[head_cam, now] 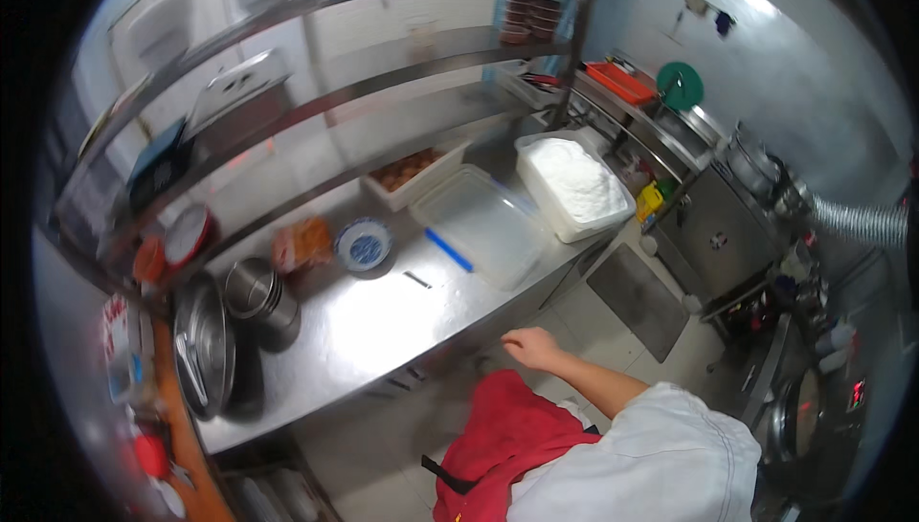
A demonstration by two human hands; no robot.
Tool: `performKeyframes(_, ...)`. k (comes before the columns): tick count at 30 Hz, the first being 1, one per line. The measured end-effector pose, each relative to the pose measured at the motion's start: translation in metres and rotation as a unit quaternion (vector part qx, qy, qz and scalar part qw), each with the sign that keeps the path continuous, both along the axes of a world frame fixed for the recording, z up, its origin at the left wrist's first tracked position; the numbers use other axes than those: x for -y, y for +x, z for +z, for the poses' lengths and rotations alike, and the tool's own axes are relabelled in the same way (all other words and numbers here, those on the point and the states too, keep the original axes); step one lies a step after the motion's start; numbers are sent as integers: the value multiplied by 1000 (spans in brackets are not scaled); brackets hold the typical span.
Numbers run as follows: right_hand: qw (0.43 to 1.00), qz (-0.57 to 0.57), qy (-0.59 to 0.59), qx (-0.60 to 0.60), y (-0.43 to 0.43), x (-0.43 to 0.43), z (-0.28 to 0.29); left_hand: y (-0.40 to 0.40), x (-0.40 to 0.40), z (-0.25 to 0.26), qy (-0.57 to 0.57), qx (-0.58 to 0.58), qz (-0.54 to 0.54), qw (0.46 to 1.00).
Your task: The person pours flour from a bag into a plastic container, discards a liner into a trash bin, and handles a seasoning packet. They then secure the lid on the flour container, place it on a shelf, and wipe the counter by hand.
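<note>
My right hand hangs in front of the steel worktable, just short of its front edge and apart from the things on it. Its fingers look curled, and the palm side is hidden. My left hand is out of view. Nearest on the tabletop is a translucent plastic lid, with a blue strip along its side. Beyond it, a plastic tub holds white powder. A small dark flat strip lies left of the lid, near a blue-and-white bowl.
Along the back are a bin of brown items and an orange bag. Stacked steel pots and a large steel basin stand left. Shelf rails run above the table. A steel cabinet stands right, beside a dark floor mat.
</note>
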State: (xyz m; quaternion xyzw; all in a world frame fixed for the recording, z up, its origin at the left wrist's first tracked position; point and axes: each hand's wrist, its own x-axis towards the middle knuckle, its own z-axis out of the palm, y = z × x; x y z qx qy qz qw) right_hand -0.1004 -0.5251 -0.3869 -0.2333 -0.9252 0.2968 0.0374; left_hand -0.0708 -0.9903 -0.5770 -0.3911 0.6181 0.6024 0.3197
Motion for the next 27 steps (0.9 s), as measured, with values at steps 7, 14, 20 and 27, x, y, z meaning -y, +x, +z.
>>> performKeyframes(7,985,-81,4,154,79,-136,-31,-43,-80,12,-2,-62,72,995)
performKeyframes(14,996,23,-59,61,56,-293,-32,-106,-397,89,33,-134,-43,989)
performKeyframes(20,975,160,-152,37,29,-332,-7,-159,-532,77,31,-90,-98,991)
performKeyframes(27,954,197,-227,-3,-6,-327,25,-182,-563,83,-21,-49,-14,998)
